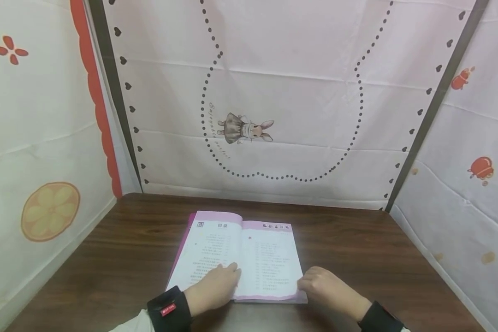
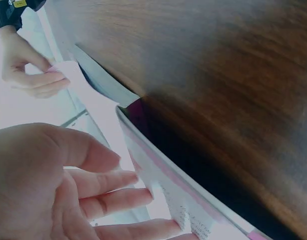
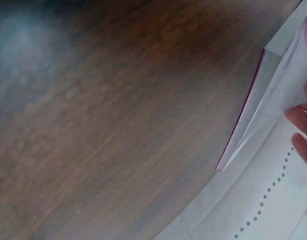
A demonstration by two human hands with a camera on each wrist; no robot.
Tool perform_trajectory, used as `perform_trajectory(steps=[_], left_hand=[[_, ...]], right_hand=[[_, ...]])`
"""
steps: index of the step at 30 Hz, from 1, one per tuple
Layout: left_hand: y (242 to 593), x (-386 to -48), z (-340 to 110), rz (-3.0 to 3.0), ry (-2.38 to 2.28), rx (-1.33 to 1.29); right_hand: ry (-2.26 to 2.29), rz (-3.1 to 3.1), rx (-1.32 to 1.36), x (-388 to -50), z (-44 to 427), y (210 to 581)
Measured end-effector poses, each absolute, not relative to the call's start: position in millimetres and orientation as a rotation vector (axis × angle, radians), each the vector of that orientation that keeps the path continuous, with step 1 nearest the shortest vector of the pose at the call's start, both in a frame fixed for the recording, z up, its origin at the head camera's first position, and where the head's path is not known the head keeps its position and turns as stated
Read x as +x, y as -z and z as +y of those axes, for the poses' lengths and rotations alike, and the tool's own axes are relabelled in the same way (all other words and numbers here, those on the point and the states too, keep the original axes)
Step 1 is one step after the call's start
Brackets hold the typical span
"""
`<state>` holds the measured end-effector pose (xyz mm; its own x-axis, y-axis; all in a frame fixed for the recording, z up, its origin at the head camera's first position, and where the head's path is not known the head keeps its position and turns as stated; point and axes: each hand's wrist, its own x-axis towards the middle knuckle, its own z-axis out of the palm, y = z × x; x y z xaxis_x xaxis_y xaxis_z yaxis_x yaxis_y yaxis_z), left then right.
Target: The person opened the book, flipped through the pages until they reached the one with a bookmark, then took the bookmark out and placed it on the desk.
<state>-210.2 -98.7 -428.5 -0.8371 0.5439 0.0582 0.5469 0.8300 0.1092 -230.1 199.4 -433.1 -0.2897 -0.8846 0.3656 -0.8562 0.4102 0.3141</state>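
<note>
An open book [image 1: 269,258] with purple page borders lies on the table, printed text on both pages and a magenta cover edge at its left. My left hand [image 1: 217,286] rests on the lower part of the left page, near the gutter; in the left wrist view its fingers [image 2: 118,200] spread flat over the paper. At the lower right corner, my right hand [image 1: 329,288] pinches the edge of the right page [image 2: 88,87], which curves up from the pages below. Only some fingertips [image 3: 298,117] of the right hand show in the right wrist view.
The dark wood-grain table [image 1: 357,249] extends around the book. A printed white cloth [image 1: 299,115] with a rabbit figure hangs behind it, and cloth side walls [image 1: 460,152] stand at left and right. Both wrists wear black bands [image 1: 170,309].
</note>
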Motion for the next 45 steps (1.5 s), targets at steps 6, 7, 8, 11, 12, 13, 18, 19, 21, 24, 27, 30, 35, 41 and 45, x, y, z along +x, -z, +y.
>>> perform_trajectory(steps=[6,7,8,11,12,13,18,19,21,24,27,30,35,41,45], left_hand=[[434.7,-207.0,-94.8,-3.036,0.285,-0.815],[436.0,-206.4,-93.8,-3.029,0.281,-0.81],[437.1,-206.0,-92.8,-3.019,0.279,-0.8],[439.5,-206.2,-89.8,-2.978,0.242,-0.763],[439.7,-206.4,-88.9,-2.973,0.235,-0.742],[440.1,-206.6,-88.0,-2.97,0.233,-0.72],[441.2,-205.9,-83.0,-2.97,0.249,-0.657],[441.0,-205.4,-82.3,-2.968,0.255,-0.646],[440.1,-205.0,-81.3,-2.97,0.267,-0.626],[438.2,-205.2,-81.1,-2.974,0.276,-0.607],[438.2,-206.3,-81.4,-2.99,0.301,-0.606],[440.5,-206.5,-81.3,-3.002,0.31,-0.616],[442.5,-206.6,-80.8,-2.994,0.315,-0.641],[444.4,-205.6,-82.3,-2.98,0.329,-0.654],[443.9,-206.6,-83.2,-2.983,0.329,-0.66]], right_hand=[[0.001,-2.102,1.427,-230.5,194.3,430.9],[-0.014,-2.097,1.422,-230.5,193.6,429.6],[-0.029,-2.093,1.415,-230.5,193.0,428.0],[-0.066,-2.072,1.401,-231.4,191.4,421.6],[-0.07,-2.061,1.395,-231.9,190.8,419.1],[-0.071,-2.049,1.387,-232.4,190.0,416.3],[-0.09,-2.002,1.35,-234.1,185.9,404.8],[-0.096,-1.999,1.347,-234.0,185.0,402.9],[-0.105,-1.994,1.347,-233.7,182.7,399.8],[-0.107,-1.982,1.354,-233.0,179.5,396.5],[-0.098,-1.957,1.363,-232.2,177.1,394.9],[-0.1,-1.952,1.365,-230.9,175.9,394.6],[-0.158,-1.952,1.335,-232.3,175.0,396.4],[-0.288,-1.925,1.242,-234.5,174.0,400.1],[-0.284,-1.973,1.238,-235.6,176.8,404.9]])
